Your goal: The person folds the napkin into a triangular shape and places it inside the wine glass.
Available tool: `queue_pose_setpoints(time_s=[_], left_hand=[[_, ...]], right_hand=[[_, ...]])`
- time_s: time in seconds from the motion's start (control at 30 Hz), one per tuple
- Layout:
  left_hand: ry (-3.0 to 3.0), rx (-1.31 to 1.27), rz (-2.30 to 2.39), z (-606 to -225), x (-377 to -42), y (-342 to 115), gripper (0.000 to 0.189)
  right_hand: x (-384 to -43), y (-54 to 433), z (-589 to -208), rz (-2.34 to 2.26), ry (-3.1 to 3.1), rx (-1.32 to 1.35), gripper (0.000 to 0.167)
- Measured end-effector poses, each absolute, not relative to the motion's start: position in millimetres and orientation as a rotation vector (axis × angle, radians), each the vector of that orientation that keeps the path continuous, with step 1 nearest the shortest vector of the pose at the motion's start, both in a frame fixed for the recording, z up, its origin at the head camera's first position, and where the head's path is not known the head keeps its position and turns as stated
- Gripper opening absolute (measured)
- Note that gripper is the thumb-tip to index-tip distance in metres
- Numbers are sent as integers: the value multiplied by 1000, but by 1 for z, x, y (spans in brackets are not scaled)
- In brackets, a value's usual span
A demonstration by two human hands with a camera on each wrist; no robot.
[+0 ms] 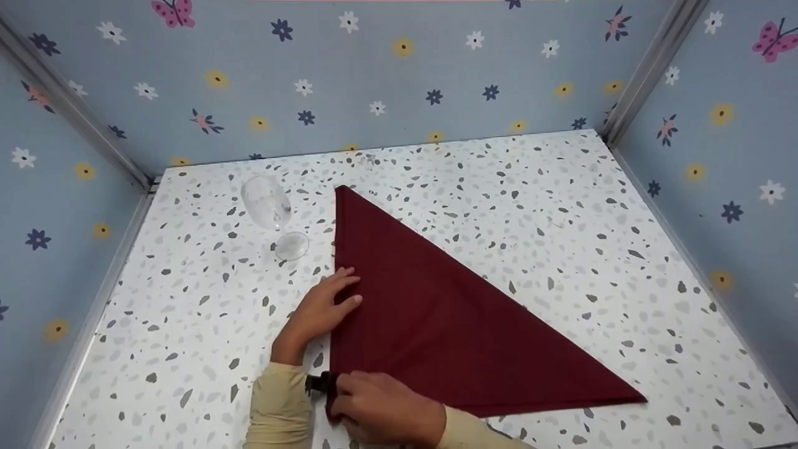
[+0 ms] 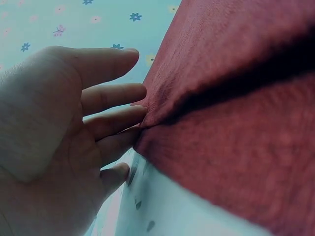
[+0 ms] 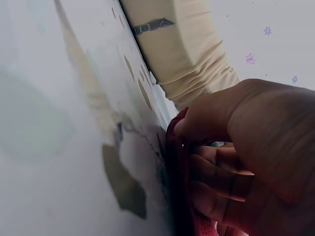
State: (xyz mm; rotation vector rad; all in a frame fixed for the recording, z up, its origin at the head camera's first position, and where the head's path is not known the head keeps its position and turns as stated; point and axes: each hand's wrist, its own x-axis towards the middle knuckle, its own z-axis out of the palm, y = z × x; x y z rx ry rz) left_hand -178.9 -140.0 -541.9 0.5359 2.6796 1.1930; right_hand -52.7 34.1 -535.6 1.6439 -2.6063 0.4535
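Observation:
A dark red cloth napkin [image 1: 436, 312], folded into a large triangle, lies on the speckled white tabletop. My left hand [image 1: 321, 308] is at its left edge, fingers extended and fingertips right at the cloth. In the left wrist view the fingers [image 2: 115, 93] are spread apart, and the napkin [image 2: 236, 162] rises in a fold beside them. At the near left corner my right hand [image 1: 383, 405] pinches the napkin. Thumb and curled fingers hold a thin edge of the cloth [image 3: 179, 172] close over the table in the right wrist view.
A clear stemmed glass [image 1: 267, 202] stands at the back left, beyond my left hand. Flower-patterned panels [image 1: 386, 75] enclose the table at the back and both sides. A dark strap device [image 1: 319, 383] sits at my left sleeve, close to my right hand.

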Motion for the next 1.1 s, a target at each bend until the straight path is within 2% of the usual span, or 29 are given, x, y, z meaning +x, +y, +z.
queue_pose_setpoints(time_s=[0.63,0.9,1.1], left_hand=[[2684,561,1194,-542,-180,-143,47],[2681,582,1174,-546,-177,-148,45],[2671,591,1180,-546,-181,-147,46]], right_hand=[[-55,40,-534,535,-2487,1628,16],[-58,44,-534,686,-2453,1620,22],[-68,55,-534,867,-2551,1575,20]])
